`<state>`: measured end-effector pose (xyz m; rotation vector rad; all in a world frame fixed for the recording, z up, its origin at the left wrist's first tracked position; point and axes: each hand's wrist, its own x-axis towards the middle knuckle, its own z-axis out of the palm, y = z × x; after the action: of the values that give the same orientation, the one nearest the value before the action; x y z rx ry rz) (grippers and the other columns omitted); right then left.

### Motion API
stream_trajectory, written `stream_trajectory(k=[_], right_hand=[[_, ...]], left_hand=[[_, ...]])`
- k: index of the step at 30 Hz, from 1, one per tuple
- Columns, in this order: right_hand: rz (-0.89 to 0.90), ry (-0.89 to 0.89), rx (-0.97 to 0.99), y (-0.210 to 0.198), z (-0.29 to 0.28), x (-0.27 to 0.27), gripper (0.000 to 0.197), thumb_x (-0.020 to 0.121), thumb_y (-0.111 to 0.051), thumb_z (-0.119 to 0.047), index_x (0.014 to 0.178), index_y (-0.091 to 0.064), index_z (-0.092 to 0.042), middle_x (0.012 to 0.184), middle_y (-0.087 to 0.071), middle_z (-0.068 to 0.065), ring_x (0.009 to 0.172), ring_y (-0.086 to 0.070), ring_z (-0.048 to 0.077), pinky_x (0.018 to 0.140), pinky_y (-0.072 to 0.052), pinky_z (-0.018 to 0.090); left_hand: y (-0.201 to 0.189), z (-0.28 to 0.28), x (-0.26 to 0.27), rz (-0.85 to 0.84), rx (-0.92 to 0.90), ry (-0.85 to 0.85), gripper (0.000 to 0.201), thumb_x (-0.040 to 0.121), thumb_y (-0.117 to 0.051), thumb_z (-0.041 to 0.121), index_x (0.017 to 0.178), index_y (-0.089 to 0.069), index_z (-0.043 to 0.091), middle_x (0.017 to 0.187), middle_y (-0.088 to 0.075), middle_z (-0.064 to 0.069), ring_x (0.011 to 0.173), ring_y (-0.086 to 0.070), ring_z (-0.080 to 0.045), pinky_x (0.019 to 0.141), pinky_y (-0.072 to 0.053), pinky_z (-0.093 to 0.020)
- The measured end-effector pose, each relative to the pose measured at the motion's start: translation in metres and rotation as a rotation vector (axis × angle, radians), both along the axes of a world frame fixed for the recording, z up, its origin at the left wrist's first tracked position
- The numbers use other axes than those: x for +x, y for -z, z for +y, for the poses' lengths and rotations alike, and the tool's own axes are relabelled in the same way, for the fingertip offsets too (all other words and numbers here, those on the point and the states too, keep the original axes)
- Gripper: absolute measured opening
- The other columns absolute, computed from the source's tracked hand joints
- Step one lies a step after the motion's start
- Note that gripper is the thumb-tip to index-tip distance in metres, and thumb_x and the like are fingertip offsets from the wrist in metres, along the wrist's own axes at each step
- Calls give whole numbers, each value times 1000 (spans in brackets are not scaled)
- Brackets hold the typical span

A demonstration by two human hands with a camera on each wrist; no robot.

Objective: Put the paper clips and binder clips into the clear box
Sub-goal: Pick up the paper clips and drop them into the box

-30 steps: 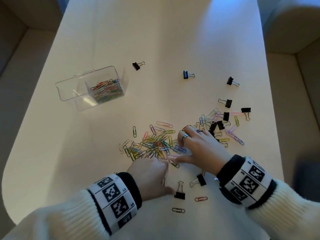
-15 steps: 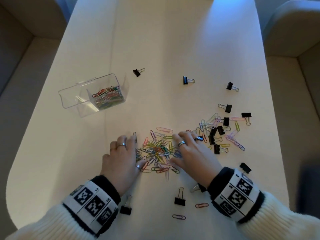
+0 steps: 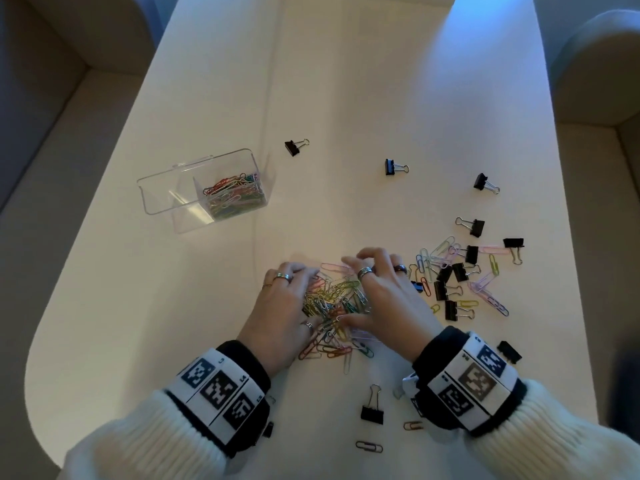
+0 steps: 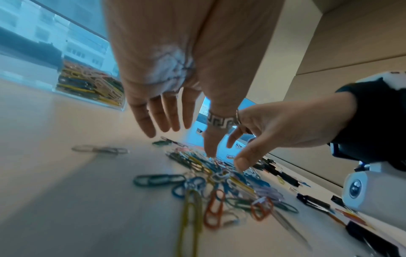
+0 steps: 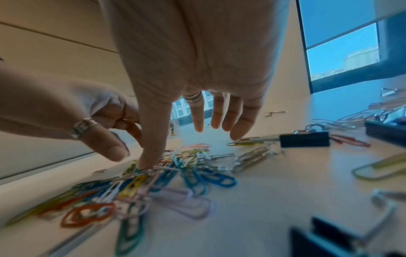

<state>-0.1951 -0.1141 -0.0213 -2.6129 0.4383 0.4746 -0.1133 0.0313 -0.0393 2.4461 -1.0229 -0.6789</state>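
A pile of colourful wire paper clips [image 3: 334,306] is being scooped together on the worktop, well apart from the clear plastic box [image 3: 204,188]. The left hand [image 3: 284,306] and right hand [image 3: 384,299] are spread open, gripping nothing. Next, the pile must be pinched up and carried to the box.

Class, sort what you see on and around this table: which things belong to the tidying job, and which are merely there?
Job:
paper clip pile
black binder clips
clear box
left hand
right hand

Merely there:
table
cushioned seats
window
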Motion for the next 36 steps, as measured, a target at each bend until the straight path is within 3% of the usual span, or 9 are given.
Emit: stream_trajectory(k=[3,9,15,17,20,24,28,31,36], right_hand=[[59,-34,16,1,-1,1,92,69,-71,-49,142,-21,-21,140,-19,1,127,-20,24,107,-28,35],[29,-52,51,8,18,5,81,69,-72,-44,136,-30,-26,131,-24,-1,121,-25,21,101,-39,34],[-38,-16,122,13,26,15,43,80,-65,-36,120,-50,-30,122,-38,-7,116,-34,14,88,-45,28],[-45,14,150,14,23,18,31,84,-61,-33,114,-56,-28,118,-44,-8,112,-41,13,85,-48,29],[-68,-4,169,15,21,27,24,87,-58,-27,110,-61,-22,114,-53,-5,102,-52,14,86,-48,27],[-105,-23,194,13,15,40,24,86,-59,-27,106,-67,-16,105,-61,-2,91,-56,13,86,-47,25],[-187,14,197,1,6,64,17,84,-63,-23,99,-70,-17,94,-64,-1,79,-52,7,71,-39,9],[-343,59,206,-20,6,100,16,81,-66,-21,96,-71,-17,85,-61,-4,70,-47,2,62,-32,0],[-536,-12,105,-46,25,172,19,84,-63,-14,101,-70,-13,90,-59,0,76,-50,10,69,-35,10]], left_hand=[[0,5,1,-23,102,42,68,80,-67,26,139,-32,20,136,-30,2,124,-28,-15,104,-25,-22],[3,7,1,159,-79,-23,57,78,-58,-5,130,-46,17,120,-44,1,107,-45,-10,89,-35,-11],[-26,21,33,-104,-227,-84,34,86,-59,8,118,-57,18,107,-53,4,83,-51,-5,75,-41,-12],[-36,24,44,-166,-251,-102,29,85,-60,9,111,-61,20,102,-58,5,80,-56,-10,72,-48,-23],[-46,30,60,-228,-252,-164,24,85,-59,12,106,-62,23,100,-61,7,79,-58,-14,69,-51,-33],[-52,40,73,-269,-225,-236,23,85,-58,14,106,-62,24,98,-59,8,80,-57,-16,68,-48,-32],[-50,51,74,-333,-113,-272,30,85,-59,17,114,-57,22,121,-51,2,97,-55,-19,70,-41,-27],[-44,58,74,-330,56,-259,41,84,-59,19,124,-50,21,147,-27,0,113,-50,-25,78,-44,-33],[-28,64,76,-361,147,-224,53,78,-66,20,128,-48,17,155,-15,-9,103,-51,-39,72,-46,-41]])
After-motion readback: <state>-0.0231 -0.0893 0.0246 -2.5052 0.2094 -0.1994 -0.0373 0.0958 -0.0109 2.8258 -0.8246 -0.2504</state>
